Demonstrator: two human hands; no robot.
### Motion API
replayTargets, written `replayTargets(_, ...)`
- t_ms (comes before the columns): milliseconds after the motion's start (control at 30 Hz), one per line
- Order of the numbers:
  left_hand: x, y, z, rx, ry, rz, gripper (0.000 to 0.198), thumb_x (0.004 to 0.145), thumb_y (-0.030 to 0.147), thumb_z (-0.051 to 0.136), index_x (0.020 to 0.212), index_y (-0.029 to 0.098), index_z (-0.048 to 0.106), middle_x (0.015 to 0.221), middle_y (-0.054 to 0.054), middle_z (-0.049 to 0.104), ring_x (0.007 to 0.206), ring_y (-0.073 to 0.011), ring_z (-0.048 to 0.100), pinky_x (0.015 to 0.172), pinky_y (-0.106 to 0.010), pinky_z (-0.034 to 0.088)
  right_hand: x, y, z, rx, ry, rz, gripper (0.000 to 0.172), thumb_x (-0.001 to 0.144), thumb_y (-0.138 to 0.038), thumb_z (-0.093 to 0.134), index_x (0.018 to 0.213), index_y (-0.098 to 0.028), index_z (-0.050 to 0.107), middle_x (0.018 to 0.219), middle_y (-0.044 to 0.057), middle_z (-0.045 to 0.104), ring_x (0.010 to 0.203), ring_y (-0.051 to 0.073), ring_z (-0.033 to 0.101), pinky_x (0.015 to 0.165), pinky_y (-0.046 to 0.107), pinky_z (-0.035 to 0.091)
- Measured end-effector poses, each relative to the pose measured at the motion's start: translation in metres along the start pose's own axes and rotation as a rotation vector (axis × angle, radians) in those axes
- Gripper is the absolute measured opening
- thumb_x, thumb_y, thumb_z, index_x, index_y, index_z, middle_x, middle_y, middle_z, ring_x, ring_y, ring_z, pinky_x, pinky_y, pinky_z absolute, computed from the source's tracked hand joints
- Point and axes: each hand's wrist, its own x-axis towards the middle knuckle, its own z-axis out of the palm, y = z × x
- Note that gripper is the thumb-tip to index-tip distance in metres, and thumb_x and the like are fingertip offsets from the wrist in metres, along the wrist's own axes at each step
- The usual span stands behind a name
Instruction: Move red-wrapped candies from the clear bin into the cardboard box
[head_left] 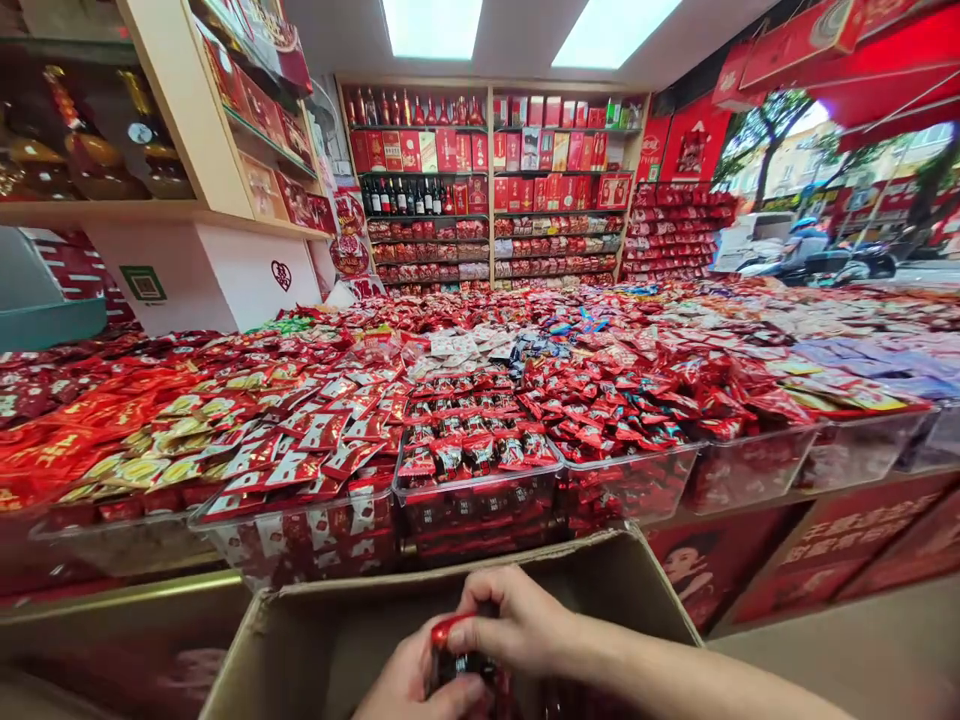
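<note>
The right hand (517, 625) and left hand (409, 688) both grip a red and black packet (452, 652) between them, inside the open cardboard box (337, 640) at near centre. Just beyond stand clear bins (480, 505) heaped with red-wrapped sweets; far shelves (491, 180) carry red boxes.

A long display counter (847, 540) carries clear bins (480, 500) heaped with seemingly red sweets (480, 420).
</note>
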Motion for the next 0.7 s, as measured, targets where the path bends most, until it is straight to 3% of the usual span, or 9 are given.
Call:
replayTargets(67, -0.006, 0.005, 0.005, -0.102, 0.060, -0.072, 0.037, 0.070, 0.035, 0.062, 0.100, 0.016, 0.052, 0.068, 0.001, 0.064, 0.056, -0.0137, 0.060, 0.045, -0.020, 0.039, -0.003, -0.004, -0.002, 0.050, 0.016, -0.004, 0.030, 0.064, -0.041, 0.061, 0.062, -0.012, 0.055, 0.052, -0.003, 0.047, 0.046, 0.005, 0.037, 0.042, 0.017, 0.029)
replayTargets(133, -0.010, 0.013, 0.005, -0.146, 0.035, -0.066, 0.033, 0.073, 0.030, 0.061, 0.101, 0.015, 0.052, 0.065, 0.000, 0.065, 0.056, -0.0123, 0.060, 0.046, -0.019, 0.039, -0.003, -0.008, -0.004, 0.150, 0.037, 0.018, 0.034, 0.064, -0.044, 0.060, 0.060, -0.012, 0.052, 0.047, -0.004, 0.043, 0.043, 0.005, 0.033, 0.041, 0.017, 0.026)
replayTargets(300, -0.013, 0.023, -0.002, -0.243, 0.128, -0.046, 0.039, 0.073, 0.030, 0.061, 0.107, 0.014, 0.049, 0.072, -0.004, 0.070, 0.066, -0.0145, 0.064, 0.053, -0.019, 0.043, 0.000, -0.017, -0.010, 0.341, 0.044, 0.028, 0.038, 0.066, -0.049, 0.057, 0.058, -0.014, 0.045, 0.041, -0.006, 0.039, 0.037, 0.004, 0.032, 0.038, 0.018, 0.025)
replayTargets(433, -0.012, 0.019, -0.003, -0.189, 0.143, -0.045, 0.034, 0.073, 0.030, 0.061, 0.103, 0.015, 0.053, 0.071, -0.004, 0.069, 0.064, -0.0146, 0.063, 0.052, -0.019, 0.045, -0.002, -0.020, -0.010, 0.295, 0.040, 0.014, 0.032, 0.067, -0.044, 0.059, 0.069, -0.013, 0.051, 0.051, -0.004, 0.046, 0.041, 0.005, 0.036, 0.040, 0.018, 0.029)
replayTargets(533, -0.012, 0.017, -0.003, -0.138, 0.151, -0.023, 0.032, 0.070, 0.031, 0.063, 0.097, 0.015, 0.058, 0.074, -0.003, 0.069, 0.065, -0.0156, 0.062, 0.059, -0.023, 0.049, -0.005, -0.023, -0.010, 0.119, 0.061, -0.106, 0.024, 0.069, -0.036, 0.058, 0.073, -0.013, 0.056, 0.059, -0.002, 0.050, 0.052, 0.006, 0.040, 0.049, 0.019, 0.034)
replayTargets(633, -0.014, 0.017, -0.006, -0.124, 0.232, 0.050, 0.026, 0.067, 0.032, 0.065, 0.087, 0.016, 0.062, 0.067, 0.000, 0.068, 0.062, -0.0147, 0.060, 0.060, -0.023, 0.049, -0.006, -0.025, -0.014, -0.032, 0.090, -0.164, 0.021, 0.071, -0.031, 0.056, 0.063, -0.012, 0.056, 0.056, -0.002, 0.049, 0.053, 0.007, 0.040, 0.050, 0.018, 0.033)
replayTargets(700, -0.015, 0.016, -0.011, -0.078, 0.298, 0.093, 0.021, 0.067, 0.033, 0.064, 0.081, 0.017, 0.063, 0.063, 0.001, 0.066, 0.059, -0.0132, 0.058, 0.057, -0.021, 0.047, -0.006, -0.027, -0.016, -0.050, 0.070, -0.154, 0.019, 0.072, -0.030, 0.054, 0.067, -0.012, 0.056, 0.055, -0.002, 0.048, 0.050, 0.006, 0.039, 0.046, 0.018, 0.032)
